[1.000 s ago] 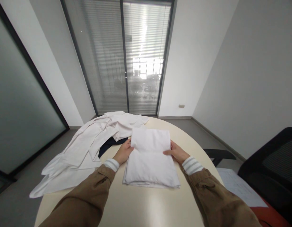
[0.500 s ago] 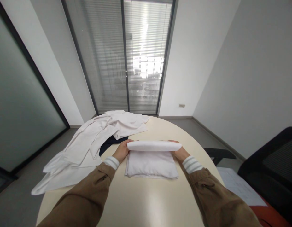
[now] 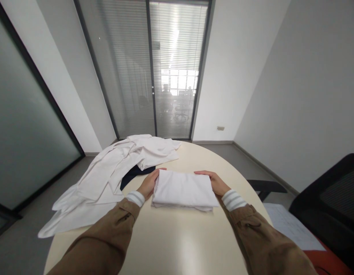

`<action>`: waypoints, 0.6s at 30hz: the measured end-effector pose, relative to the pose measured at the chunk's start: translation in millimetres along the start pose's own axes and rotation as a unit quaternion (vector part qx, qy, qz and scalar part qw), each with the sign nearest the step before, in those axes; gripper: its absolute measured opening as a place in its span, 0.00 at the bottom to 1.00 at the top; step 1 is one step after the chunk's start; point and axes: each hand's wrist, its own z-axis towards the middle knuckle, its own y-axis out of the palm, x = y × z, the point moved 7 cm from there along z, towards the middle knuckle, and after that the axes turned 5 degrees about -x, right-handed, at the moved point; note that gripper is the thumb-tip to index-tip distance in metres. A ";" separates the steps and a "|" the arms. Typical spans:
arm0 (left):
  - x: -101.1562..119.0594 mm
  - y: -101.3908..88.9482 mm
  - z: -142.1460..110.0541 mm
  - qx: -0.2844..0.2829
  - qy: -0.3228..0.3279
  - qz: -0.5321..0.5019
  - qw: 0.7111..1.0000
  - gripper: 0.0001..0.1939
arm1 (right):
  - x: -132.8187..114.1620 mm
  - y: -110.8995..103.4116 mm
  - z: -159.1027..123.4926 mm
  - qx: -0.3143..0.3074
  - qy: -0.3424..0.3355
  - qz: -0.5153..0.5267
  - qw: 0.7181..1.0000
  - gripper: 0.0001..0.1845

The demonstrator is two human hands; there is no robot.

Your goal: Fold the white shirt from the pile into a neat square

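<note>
A white cloth (image 3: 184, 189), folded into a neat rectangle with its layers showing at the near edge, lies flat on the table in front of me. My left hand (image 3: 150, 183) grips its left side, the fingers reaching behind the far left corner. Against the far right corner rests my right hand (image 3: 217, 183), open, its fingers stretched along the back edge. Both thumbs are mostly hidden.
Loose white garments (image 3: 108, 172) are heaped along the table's left side, partly hanging over the edge. A dark navy cloth (image 3: 133, 175) shows beneath them. The round table (image 3: 177, 240) is cream. On the right stands a black chair (image 3: 332, 198), with papers (image 3: 291, 225) nearby.
The far flap of the white cloth, raised between both hands before, is now folded down toward me over the rest. My right fingers have come into view, stretched out.
</note>
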 end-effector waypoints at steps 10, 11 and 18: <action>21.8 -2.9 -3.9 0.036 0.066 0.205 0.976 0.24 | -5.0 0.0 0.6 0.006 -0.013 -0.014 1.000 0.24; 22.7 -1.9 -4.4 0.034 0.065 0.233 0.970 0.25 | -5.6 0.7 0.7 0.005 -0.013 -0.009 1.000 0.25; 13.7 -9.1 0.5 0.064 0.053 0.201 0.976 0.25 | -2.9 6.1 2.9 -0.002 -0.020 0.086 0.996 0.19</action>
